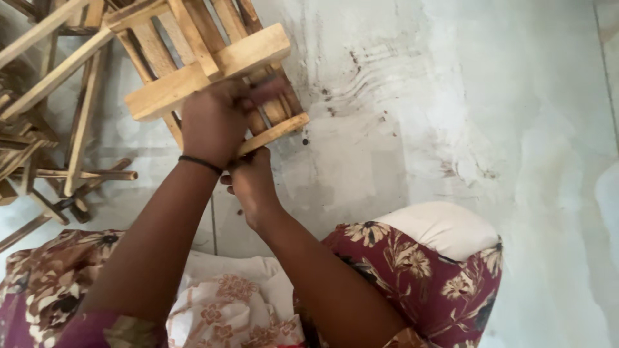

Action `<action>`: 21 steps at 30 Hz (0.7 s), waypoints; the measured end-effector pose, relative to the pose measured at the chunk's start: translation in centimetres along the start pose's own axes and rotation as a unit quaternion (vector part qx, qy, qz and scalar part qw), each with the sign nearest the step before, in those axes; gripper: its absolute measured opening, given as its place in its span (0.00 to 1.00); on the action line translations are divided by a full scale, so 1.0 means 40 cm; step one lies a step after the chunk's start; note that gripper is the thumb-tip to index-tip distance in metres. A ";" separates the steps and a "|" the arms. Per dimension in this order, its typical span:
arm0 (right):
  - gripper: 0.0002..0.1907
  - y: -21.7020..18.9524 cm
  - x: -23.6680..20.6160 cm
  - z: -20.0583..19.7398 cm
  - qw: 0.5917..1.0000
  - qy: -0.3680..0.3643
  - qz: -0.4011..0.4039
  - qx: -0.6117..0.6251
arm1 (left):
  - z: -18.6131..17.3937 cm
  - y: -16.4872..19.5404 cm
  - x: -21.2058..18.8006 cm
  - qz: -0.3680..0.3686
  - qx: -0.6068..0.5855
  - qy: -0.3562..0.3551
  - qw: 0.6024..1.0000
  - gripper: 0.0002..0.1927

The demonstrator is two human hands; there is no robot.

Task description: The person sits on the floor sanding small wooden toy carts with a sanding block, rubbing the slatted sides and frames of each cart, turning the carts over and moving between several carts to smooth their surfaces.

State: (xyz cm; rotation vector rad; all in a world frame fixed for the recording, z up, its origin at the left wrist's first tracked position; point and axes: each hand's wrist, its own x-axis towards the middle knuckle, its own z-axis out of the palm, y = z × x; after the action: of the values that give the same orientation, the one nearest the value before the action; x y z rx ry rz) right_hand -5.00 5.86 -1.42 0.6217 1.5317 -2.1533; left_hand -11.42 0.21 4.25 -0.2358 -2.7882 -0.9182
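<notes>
The small slatted wooden frame (213,64), a crate-like piece of pale battens, is held up off the floor at about 11 o'clock in the view, and it looks largely assembled: several slats already sit crosswise on two thicker rails, while the thin strip (274,133) along its lower edge appears to be the part in hand. How much fixing is left I cannot tell, since the joints are hidden behind the fingers. The left hand (213,122), a black band at its wrist, is closed around the frame's lower middle; the right hand (251,183) sits just below it, curled against the thin strip, though its fingertips are hidden. At 9 to 10 o'clock lies a pile of similar wooden frames (45,116), close to the held piece, so room is tight on that side. From 12 round to 4 o'clock the pale, stained floor (464,96) offers open space; the person's floral-clothed knee (419,270) bounds the near side.
</notes>
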 end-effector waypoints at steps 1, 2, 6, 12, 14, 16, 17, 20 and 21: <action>0.16 0.000 -0.001 0.000 1.000 0.004 -0.007 0.003 | 0.001 -0.001 0.001 -0.037 0.015 0.022 0.999 0.04; 0.17 -0.002 -0.002 0.001 1.000 0.007 -0.015 0.006 | 0.003 0.001 -0.001 0.014 -0.013 -0.001 1.000 0.04; 0.18 -0.010 -0.006 0.005 1.000 0.012 0.020 0.012 | -0.013 -0.016 -0.003 0.073 -0.039 -0.043 0.996 0.11; 0.20 -0.026 -0.013 0.011 1.000 0.011 0.017 0.008 | -0.034 -0.061 -0.026 0.026 -0.011 -0.045 0.999 0.07; 0.17 -0.028 -0.013 0.012 1.000 0.001 0.011 -0.007 | -0.038 -0.076 -0.040 0.050 -0.024 -0.045 0.997 0.06; 0.15 -0.029 -0.014 0.013 1.000 0.002 0.021 -0.012 | -0.042 -0.090 -0.056 -0.008 -0.018 -0.007 1.000 0.04; 0.16 -0.029 -0.015 0.013 0.999 0.012 0.035 -0.007 | -0.044 -0.096 -0.062 -0.024 0.003 0.019 1.000 0.04; 0.16 -0.028 -0.015 0.014 0.999 0.024 0.029 0.000 | -0.046 -0.112 -0.075 -0.020 0.024 0.034 0.999 0.06; 0.16 -0.028 -0.015 0.014 1.000 0.019 0.018 0.001 | -0.050 -0.115 -0.078 0.010 0.005 -0.006 1.000 0.07</action>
State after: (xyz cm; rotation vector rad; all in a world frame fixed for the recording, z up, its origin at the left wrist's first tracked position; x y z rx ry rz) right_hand -5.20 5.72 -0.06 0.6903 1.5262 -2.1290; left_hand -9.11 -4.94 2.49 -0.2674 -2.7948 -0.8999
